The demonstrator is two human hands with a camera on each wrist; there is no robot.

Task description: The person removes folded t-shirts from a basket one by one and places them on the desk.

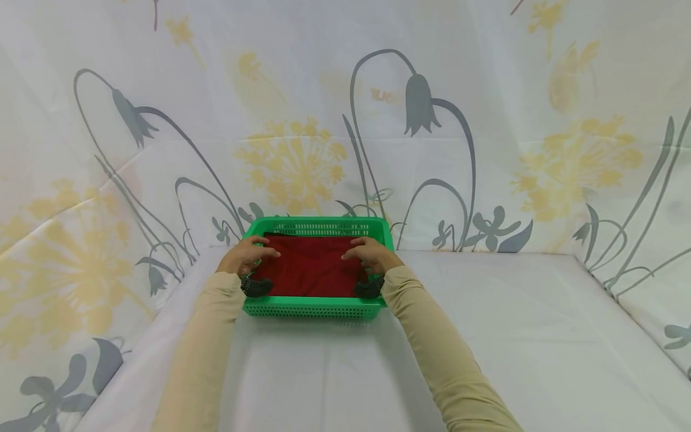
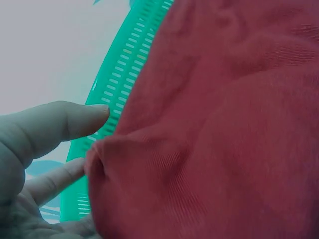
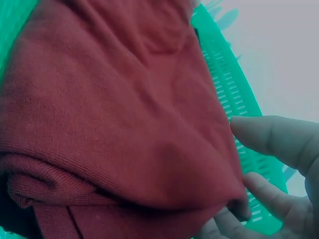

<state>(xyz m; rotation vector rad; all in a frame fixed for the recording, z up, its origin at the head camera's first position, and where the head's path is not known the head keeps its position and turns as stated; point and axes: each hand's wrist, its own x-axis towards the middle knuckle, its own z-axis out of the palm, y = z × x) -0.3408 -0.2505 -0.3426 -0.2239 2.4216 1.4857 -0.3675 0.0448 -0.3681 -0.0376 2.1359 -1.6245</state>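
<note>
A folded dark red knit cloth (image 1: 310, 267) lies in a green plastic basket (image 1: 313, 302). My left hand (image 1: 247, 255) is at the cloth's left edge, over the basket's left rim. In the left wrist view the thumb is raised beside the cloth, with a fingertip (image 2: 77, 168) against its bunched edge. At the opposite side is my right hand (image 1: 372, 252), thumb and fingers spread. The right wrist view shows its fingers (image 3: 264, 191) at the cloth's edge, the lower ones partly hidden beneath it. A rolled fold (image 3: 40, 179) shows along the cloth's near side.
The basket has slotted walls and stands on a white-covered table (image 1: 513, 330). Behind it hangs a white curtain (image 1: 302, 72) with grey and yellow flower prints, also closing off both sides. Black perforated pieces (image 1: 256, 287) sit below each wrist.
</note>
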